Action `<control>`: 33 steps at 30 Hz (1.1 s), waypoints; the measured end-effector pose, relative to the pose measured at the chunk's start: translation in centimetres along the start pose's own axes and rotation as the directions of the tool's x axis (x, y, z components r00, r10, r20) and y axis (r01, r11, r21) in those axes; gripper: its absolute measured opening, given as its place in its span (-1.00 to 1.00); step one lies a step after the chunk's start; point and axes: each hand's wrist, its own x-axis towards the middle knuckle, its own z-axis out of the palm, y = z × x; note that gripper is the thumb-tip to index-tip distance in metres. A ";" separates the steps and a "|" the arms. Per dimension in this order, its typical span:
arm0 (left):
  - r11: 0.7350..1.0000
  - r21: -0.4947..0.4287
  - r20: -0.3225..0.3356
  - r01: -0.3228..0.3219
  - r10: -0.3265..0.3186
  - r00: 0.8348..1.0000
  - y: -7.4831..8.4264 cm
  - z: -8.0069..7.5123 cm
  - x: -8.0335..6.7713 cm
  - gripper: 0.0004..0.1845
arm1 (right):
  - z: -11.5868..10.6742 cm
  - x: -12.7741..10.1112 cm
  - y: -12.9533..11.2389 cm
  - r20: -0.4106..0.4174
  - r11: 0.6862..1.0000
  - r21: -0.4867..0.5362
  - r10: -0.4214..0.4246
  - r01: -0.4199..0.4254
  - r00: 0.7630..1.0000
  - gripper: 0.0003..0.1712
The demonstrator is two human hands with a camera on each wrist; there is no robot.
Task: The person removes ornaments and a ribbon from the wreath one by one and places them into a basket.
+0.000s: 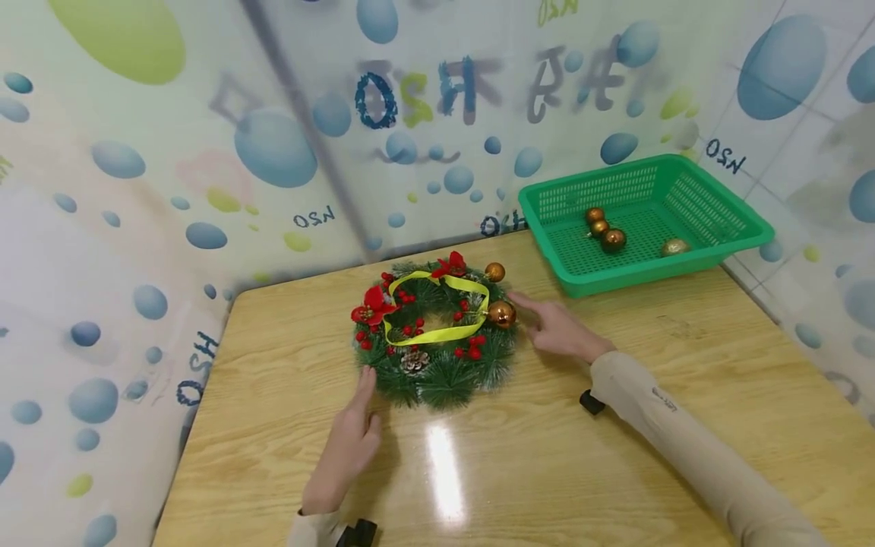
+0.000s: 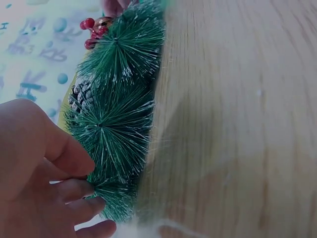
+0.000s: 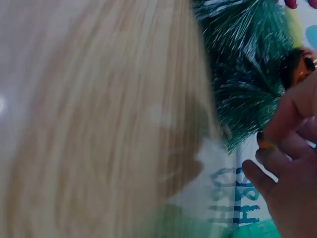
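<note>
A green Christmas wreath (image 1: pixel 454 380) lies on the wooden table, with red flowers, red berries, a pinecone (image 1: pixel 414 361) and a yellow ribbon (image 1: pixel 447 334) on it. Two copper baubles, a large one (image 1: pixel 502 314) and a small one (image 1: pixel 495 272), sit along its right side. My left hand (image 1: pixel 349 448) is at the wreath's front left edge, fingers extended, fingertips at the needles (image 2: pixel 106 129). On the opposite side, my right hand (image 1: pixel 557 328) reaches the right edge beside the large bauble, index finger pointing out. In the right wrist view its fingers (image 3: pixel 260 176) are loosely bent near the needles.
A green plastic basket (image 1: pixel 656 266) stands at the back right of the table (image 1: pixel 547 471). Inside are several copper baubles (image 1: pixel 613 240) and a paler gold one (image 1: pixel 674 247). A patterned curtain (image 1: pixel 424 175) hangs right behind the table.
</note>
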 end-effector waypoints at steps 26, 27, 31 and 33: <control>0.995 -0.027 0.033 0.098 -0.098 0.995 -0.3 -0.5 1.3 -0.16 | 0.9 -0.1 -1.0 0.127 0.996 0.013 0.082 -0.085 0.988 -0.07; 0.994 -0.035 0.037 0.105 -0.104 0.994 -0.4 -0.5 1.4 -0.16 | 1.0 -0.2 -1.0 0.121 0.997 0.006 0.077 -0.079 0.990 -0.08; 0.990 -0.078 0.053 0.121 -0.117 0.992 -0.9 -0.8 1.7 -0.15 | 1.3 -0.6 -1.1 0.099 0.999 -0.022 0.040 -0.038 0.994 -0.08; 0.985 -0.091 0.065 0.144 -0.139 0.988 -1.1 -1.0 1.9 -0.15 | 1.4 -0.7 -1.2 0.095 1.000 -0.024 0.020 -0.018 0.995 -0.05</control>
